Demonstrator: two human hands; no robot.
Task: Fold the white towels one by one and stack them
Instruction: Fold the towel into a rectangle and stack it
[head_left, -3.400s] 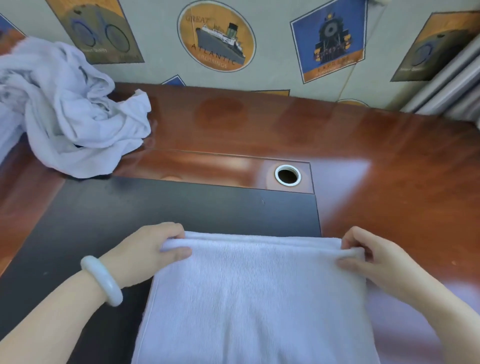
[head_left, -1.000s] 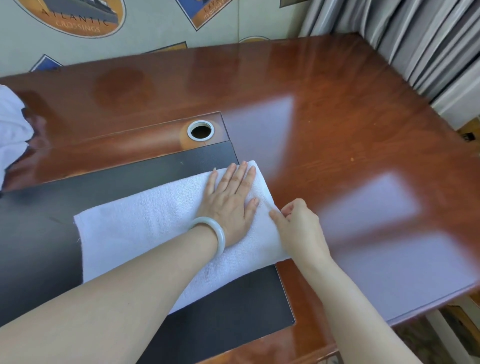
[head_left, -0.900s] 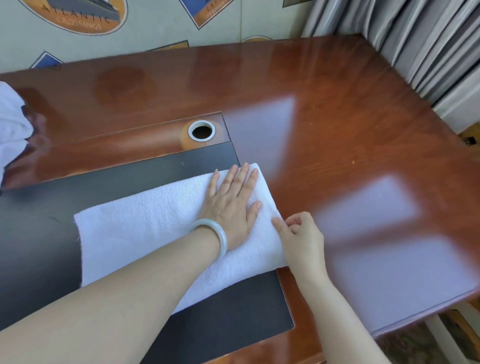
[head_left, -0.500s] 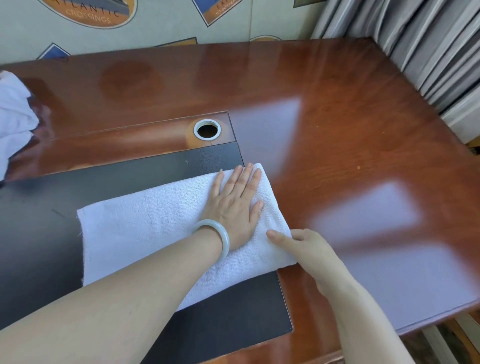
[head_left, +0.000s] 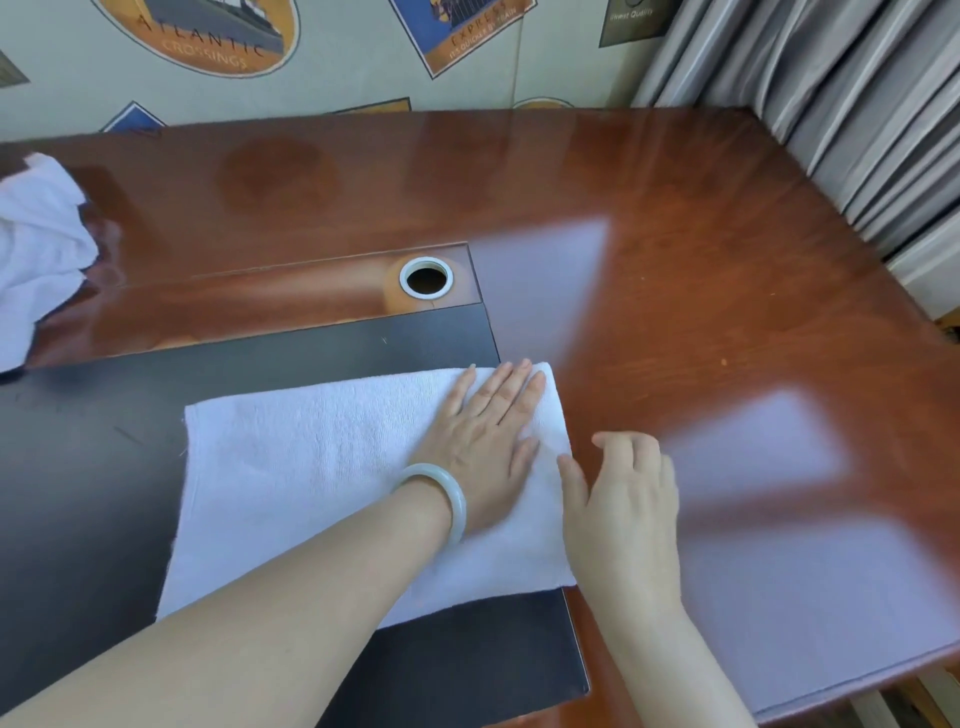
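A folded white towel (head_left: 311, 467) lies flat on the black desk mat (head_left: 104, 493). My left hand (head_left: 483, 436), with a pale bangle on its wrist, presses flat on the towel's right part, fingers straight. My right hand (head_left: 623, 499) lies beside the towel's right edge, fingers loosely spread, thumb touching the edge; it holds nothing. A heap of unfolded white towels (head_left: 36, 249) sits at the far left of the desk.
The glossy red-brown desk (head_left: 701, 312) stretches right and back, with a round cable hole (head_left: 426, 278) behind the mat. Grey curtains (head_left: 831, 104) hang at the right. The desk's front right edge is near my right forearm.
Since 3.4 s ago the towel has been folded into a narrower strip. In the last second my left hand stayed pressed while my right hand slid along the towel's right edge and opened.
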